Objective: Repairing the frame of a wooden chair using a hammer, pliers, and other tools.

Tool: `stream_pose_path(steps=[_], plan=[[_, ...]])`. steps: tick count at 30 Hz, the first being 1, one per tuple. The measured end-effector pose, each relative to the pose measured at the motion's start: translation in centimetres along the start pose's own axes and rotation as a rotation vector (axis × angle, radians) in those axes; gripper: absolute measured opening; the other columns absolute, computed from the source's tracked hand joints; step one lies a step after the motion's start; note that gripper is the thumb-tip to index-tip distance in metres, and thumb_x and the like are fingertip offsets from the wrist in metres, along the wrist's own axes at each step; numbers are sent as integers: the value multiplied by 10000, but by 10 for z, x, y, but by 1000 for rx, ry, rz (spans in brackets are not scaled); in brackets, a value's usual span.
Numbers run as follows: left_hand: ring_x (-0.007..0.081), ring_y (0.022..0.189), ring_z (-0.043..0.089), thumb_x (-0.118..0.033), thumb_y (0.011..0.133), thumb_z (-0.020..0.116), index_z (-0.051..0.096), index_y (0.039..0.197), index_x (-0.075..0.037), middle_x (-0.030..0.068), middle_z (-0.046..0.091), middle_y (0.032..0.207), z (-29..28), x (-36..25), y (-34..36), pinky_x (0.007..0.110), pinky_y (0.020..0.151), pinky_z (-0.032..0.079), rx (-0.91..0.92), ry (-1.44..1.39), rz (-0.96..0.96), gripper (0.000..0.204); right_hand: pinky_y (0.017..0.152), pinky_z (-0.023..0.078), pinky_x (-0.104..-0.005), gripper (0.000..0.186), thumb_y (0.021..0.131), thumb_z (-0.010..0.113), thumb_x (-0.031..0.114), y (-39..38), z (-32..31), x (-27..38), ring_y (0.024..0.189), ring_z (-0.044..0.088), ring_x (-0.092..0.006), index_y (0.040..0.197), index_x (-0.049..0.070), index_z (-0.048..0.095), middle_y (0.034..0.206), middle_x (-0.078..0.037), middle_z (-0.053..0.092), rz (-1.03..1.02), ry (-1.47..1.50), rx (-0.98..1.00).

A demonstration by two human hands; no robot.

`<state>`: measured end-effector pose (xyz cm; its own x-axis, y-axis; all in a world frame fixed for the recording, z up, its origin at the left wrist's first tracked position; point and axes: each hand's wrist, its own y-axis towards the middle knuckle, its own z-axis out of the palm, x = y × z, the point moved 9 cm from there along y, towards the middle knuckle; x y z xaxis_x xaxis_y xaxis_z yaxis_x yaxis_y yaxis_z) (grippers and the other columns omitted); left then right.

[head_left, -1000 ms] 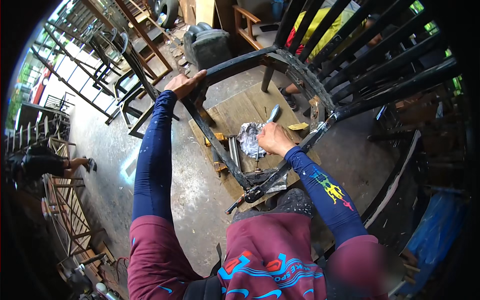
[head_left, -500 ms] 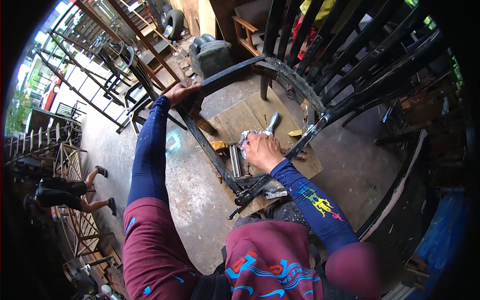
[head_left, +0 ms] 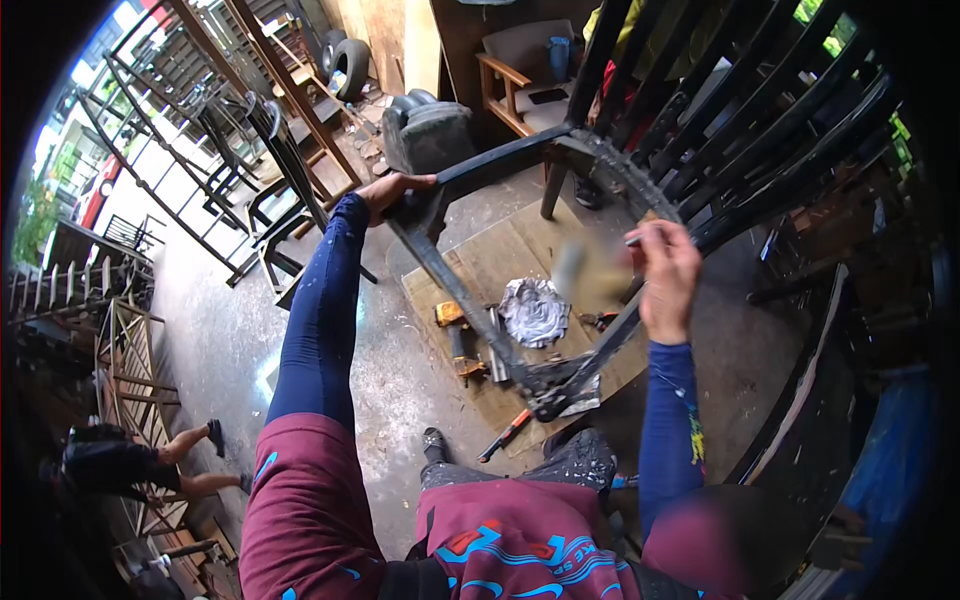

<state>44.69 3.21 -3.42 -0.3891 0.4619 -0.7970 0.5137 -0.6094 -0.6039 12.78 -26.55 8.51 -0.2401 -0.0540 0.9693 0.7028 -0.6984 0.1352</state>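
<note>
My left hand [head_left: 395, 192] grips the black chair frame [head_left: 490, 162], which has no seat panel and a slatted back. My right hand [head_left: 663, 258] is closed, raised beside the frame's right rail, on something small that I cannot make out. Below the frame, a wooden board [head_left: 430, 289] carries a crumpled white cloth [head_left: 535, 312], yellow-and-black tools [head_left: 460, 350] and blurred items right of the cloth. An orange-and-black tool [head_left: 508, 433] lies at the board's near edge.
Stacked metal frames [head_left: 205, 140] stand left and back. A co-worker's legs [head_left: 185, 450] show at lower left beside a slatted frame [head_left: 135, 390]. An armchair [head_left: 525, 55], tyres [head_left: 348, 70] and a dark padded lump [head_left: 428, 135] are behind. Someone in yellow is partly hidden behind the slats.
My right hand has risen from over the white cloth to the frame's right rail, leaving the cloth on the board. My left hand stays on the frame. The co-worker at left has moved.
</note>
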Motion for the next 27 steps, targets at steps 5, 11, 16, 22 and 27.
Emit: stream_pose_path(steps=[5, 11, 16, 22, 27], plan=[[181, 714, 697, -436, 899, 734, 721, 1051, -95, 48, 728, 843, 14, 9, -5, 312, 724, 587, 237, -229, 25, 373, 826, 619, -331, 83, 1025, 589, 44, -129, 16, 30, 878, 732, -216, 1067, -28, 590, 1091, -155, 677, -199, -178, -173], [186, 719, 690, -446, 885, 735, 714, 1037, -97, 46, 711, 823, 9, -1, 0, 335, 730, 581, 236, -250, 65, 381, 768, 577, -293, 60, 1020, 594, 19, -159, 110, 7, 859, 729, -181, 1053, -21, 624, 996, -78, 706, -372, -574, -118], [152, 811, 680, -366, 959, 676, 735, 1013, -36, 68, 723, 922, 2, -6, 16, 311, 841, 526, 163, 6, 119, 340, 702, 529, -377, 60, 942, 684, 26, -190, 131, 49, 811, 664, -294, 986, 21, 643, 926, -131, 664, -693, -667, -253], [212, 1210, 556, -712, 889, 654, 669, 1305, 53, 135, 646, 1294, -20, -13, 32, 300, 1095, 369, -116, 394, 413, 870, 674, 522, -380, 95, 878, 729, 15, -327, 103, -68, 742, 655, -313, 964, 17, 690, 848, -125, 646, -195, -686, -17], [88, 794, 650, -476, 935, 736, 663, 1274, -94, -20, 685, 1014, -10, -5, 28, 240, 678, 520, 49, 92, 226, 516, 689, 539, -432, 81, 907, 663, 10, -352, 65, -204, 818, 672, -389, 986, 15, 677, 923, -162, 678, 5, -847, -221]])
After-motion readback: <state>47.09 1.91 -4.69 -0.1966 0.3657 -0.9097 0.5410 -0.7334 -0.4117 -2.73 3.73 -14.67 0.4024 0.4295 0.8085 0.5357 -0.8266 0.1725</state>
